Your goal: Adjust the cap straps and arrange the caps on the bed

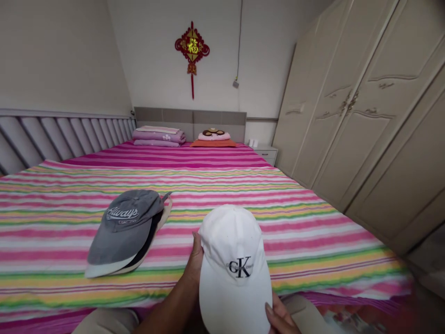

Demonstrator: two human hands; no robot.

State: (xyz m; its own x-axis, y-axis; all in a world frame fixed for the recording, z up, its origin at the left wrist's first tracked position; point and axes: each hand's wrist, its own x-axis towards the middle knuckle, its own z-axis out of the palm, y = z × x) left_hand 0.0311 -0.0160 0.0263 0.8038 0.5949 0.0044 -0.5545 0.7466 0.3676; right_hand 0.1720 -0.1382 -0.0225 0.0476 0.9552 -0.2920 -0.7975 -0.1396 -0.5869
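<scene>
A white baseball cap [231,232] with dark lettering on its front is held up before me at the bed's near edge, brim toward me. My left hand [196,260] grips its left side, thumb showing and the other fingers hidden behind the cap. At the lower right of the brim, my right hand [280,315] pinches the edge, thumb on top. To the left, a grey baseball cap [128,227] with white lettering lies stacked over a black cap and a cream one, whose edges peek out beneath it.
A striped sheet [306,227] covers the bed. Folded purple bedding [160,136] and a pink pillow [212,136] rest near the headboard [167,116]. A railing [62,134] runs along the left; a wardrobe [347,120] and a nightstand [266,153] stand at right.
</scene>
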